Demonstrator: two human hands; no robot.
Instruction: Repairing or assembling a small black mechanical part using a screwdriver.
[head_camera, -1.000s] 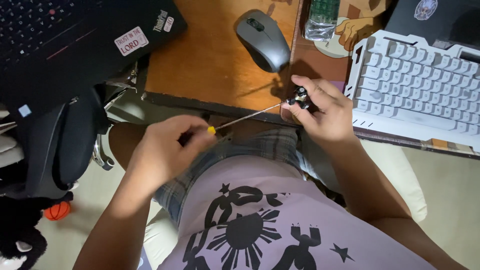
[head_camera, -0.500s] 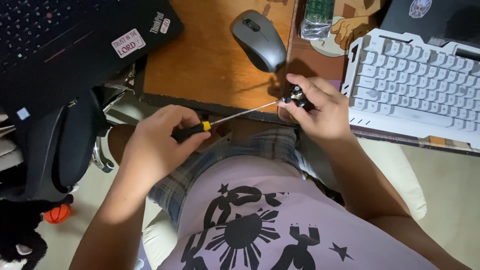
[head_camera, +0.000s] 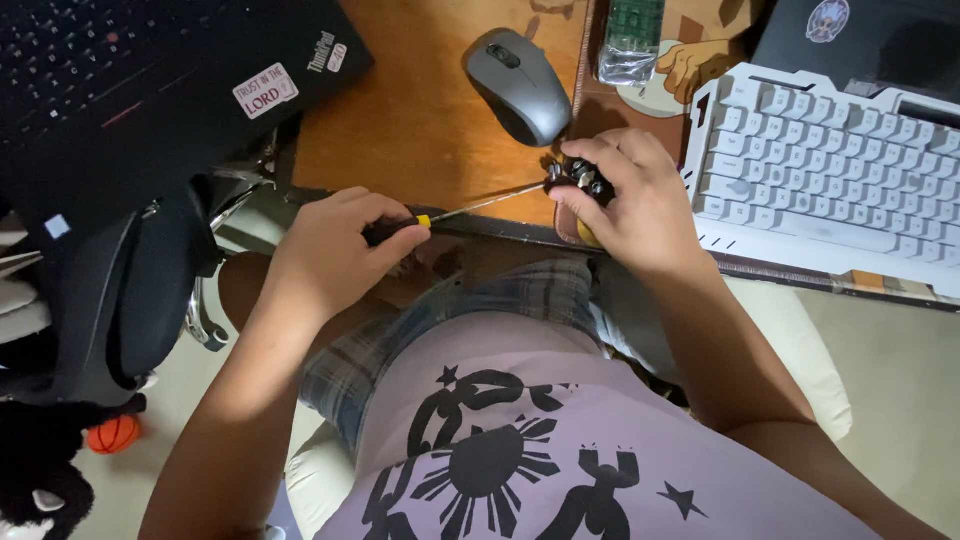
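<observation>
**Screwdriver tip set against a small part at the desk edge**

Nearest the camera is the person's lap, in a pale shirt with a black print and plaid shorts. Just beyond, the left hand (head_camera: 335, 245) is closed around the dark handle of a screwdriver (head_camera: 470, 205), whose thin shaft slants up and right. The shaft's tip meets a small black part (head_camera: 582, 178) with shiny round heads. The right hand (head_camera: 635, 205) is clamped on that part, fingers curled over it, right at the front edge of the wooden desk (head_camera: 420, 120).

Farther back, a grey mouse (head_camera: 518, 70) lies on the desk just above the part. A white keyboard (head_camera: 830, 165) sits to the right of the right hand. A black laptop (head_camera: 150, 80) overhangs the desk's left side.
</observation>
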